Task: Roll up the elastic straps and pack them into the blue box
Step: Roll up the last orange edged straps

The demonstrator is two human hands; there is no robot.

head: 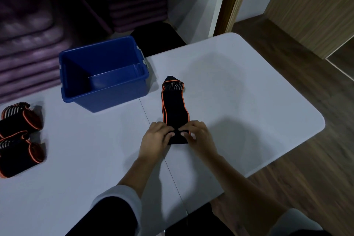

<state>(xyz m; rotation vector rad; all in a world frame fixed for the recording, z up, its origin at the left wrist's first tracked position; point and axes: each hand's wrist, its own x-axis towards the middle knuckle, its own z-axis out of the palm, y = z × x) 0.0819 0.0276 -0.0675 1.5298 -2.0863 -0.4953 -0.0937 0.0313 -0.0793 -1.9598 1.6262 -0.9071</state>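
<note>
A black elastic strap with orange edges (174,105) lies stretched out on the white table (239,92), running away from me. My left hand (156,138) and my right hand (198,136) both pinch its near end, fingers curled over the fabric, fingertips almost meeting. The blue box (103,74) stands to the strap's left, a little farther back; nothing shows inside it. Two more black-and-orange straps lie bunched at the table's left edge, one (21,119) behind the other (21,155).
Purple folded mats (28,44) fill the shelves behind the table. A dark chair seat (157,36) sits behind the box. The table's right rounded edge drops to a wooden floor (306,159). A seam runs down the table's middle.
</note>
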